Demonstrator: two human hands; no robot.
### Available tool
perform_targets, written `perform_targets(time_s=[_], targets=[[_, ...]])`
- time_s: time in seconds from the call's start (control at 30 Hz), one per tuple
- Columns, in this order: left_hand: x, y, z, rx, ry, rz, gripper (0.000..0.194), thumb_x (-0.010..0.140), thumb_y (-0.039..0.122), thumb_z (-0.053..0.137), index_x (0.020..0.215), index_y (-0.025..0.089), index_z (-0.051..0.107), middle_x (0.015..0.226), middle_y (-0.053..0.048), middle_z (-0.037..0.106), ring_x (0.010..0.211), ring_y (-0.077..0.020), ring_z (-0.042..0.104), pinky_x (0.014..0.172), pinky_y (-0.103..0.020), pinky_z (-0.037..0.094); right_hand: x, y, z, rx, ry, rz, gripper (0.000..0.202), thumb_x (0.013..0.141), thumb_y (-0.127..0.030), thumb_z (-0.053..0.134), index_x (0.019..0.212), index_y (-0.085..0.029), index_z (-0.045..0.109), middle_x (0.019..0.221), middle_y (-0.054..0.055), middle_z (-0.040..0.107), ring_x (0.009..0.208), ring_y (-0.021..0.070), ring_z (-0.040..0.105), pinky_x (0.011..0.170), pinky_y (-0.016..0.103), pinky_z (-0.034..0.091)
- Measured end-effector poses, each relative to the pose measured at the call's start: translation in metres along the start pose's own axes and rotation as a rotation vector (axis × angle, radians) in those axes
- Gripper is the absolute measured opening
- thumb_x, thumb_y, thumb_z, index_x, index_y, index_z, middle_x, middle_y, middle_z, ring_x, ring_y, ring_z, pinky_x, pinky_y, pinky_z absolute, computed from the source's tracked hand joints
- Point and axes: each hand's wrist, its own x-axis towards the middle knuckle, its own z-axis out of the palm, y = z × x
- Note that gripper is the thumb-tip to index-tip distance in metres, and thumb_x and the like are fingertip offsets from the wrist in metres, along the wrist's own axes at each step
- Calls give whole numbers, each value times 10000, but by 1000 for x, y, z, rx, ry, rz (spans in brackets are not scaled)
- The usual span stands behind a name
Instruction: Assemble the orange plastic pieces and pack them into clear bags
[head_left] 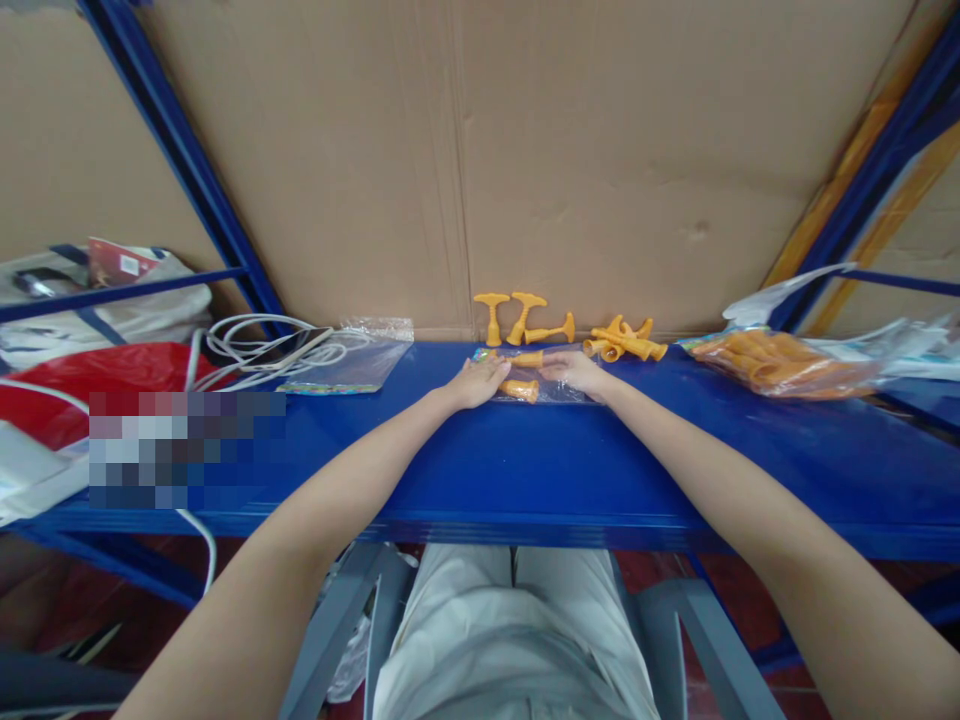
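Observation:
A clear plastic bag (pixel 559 394) lies on the blue tabletop between my hands, with a coloured strip at its left end. One orange-yellow plastic T-handled piece (pixel 530 360) and a second orange-yellow piece (pixel 523 390) lie in or on the bag; I cannot tell which. My left hand (pixel 478 384) is closed on the bag's left side, its fingertips by the nearer piece. On the right side, my right hand (pixel 577 370) pinches the bag, fingertips close to the farther piece. My fingers partly hide both pieces.
Behind my hands are upright T-handled pieces (pixel 491 320) and a pile of more (pixel 626 340). A filled bag of orange pieces (pixel 772 362) lies right. At left are a flat clear bag (pixel 352 362), white cables (pixel 259 350) and a red bag (pixel 112 375). Cardboard (pixel 465 170) stands behind.

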Motion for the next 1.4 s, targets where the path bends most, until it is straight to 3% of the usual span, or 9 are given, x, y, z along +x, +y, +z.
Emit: perform_targets(time_s=[0.13,0.23,0.43,0.6,0.7,0.83,1.1,1.27,1.4], targets=[[0,-1,-1,22,-8,25,670,990,481,34,1549,213,286,1620,-54,221,1521,-259,128,1189,-599,78,-2,-5,-2,-98,-34,-65,235,778,-113,660,992,-144,753,1132,88,741,1070,225,683,1024,400,487],[2,-4,0,19,-12,26,655,990,470,50,1549,223,287,1618,-54,233,1519,-263,140,1185,-610,83,0,-4,-6,-196,33,-112,210,758,-111,650,923,-169,767,1103,65,749,1068,239,684,968,391,525],[7,-18,-4,25,-24,-8,639,992,462,51,1555,249,267,1625,-32,214,1521,-263,124,1176,-631,93,11,0,-37,-367,226,-40,222,819,-152,545,875,-131,759,903,104,759,768,216,720,779,344,574],[7,-33,-8,48,-16,-78,634,994,458,51,1552,257,277,1631,-43,193,1522,-265,106,1174,-626,117,3,8,-71,-845,490,-24,381,820,-153,480,1112,-119,722,1212,174,676,1142,316,617,994,476,460],[7,-40,-9,53,-11,-100,641,993,449,48,1550,239,285,1632,-54,188,1522,-269,101,1172,-628,129,-5,16,-81,-1070,415,57,442,807,-151,489,1207,-148,678,1316,177,611,1260,365,520,1013,563,407],[7,-43,-10,49,-19,-89,635,994,447,48,1539,250,307,1633,-47,186,1524,-259,83,1172,-619,139,-6,26,-85,-1189,266,101,487,793,-114,480,1251,-176,633,1337,174,591,1296,367,469,997,592,389],[9,-46,-7,45,3,-79,650,989,475,44,1540,250,305,1632,-51,198,1523,-255,100,1177,-589,176,-3,32,-91,-1212,268,64,525,783,-60,438,1287,-127,567,1279,208,608,1281,358,489,978,553,422],[9,-47,-6,36,7,-62,667,986,505,34,1532,255,325,1631,-52,201,1521,-268,107,1172,-595,178,-5,34,-94,-1190,221,80,499,793,-78,449,1264,-179,581,1290,172,616,1245,340,535,962,507,447],[9,-46,-8,33,-3,-67,658,989,473,40,1538,232,311,1630,-54,202,1523,-259,104,1175,-587,179,-9,31,-92,-1198,195,86,491,807,-83,447,1265,-197,584,1335,163,602,1247,351,537,973,537,437]])
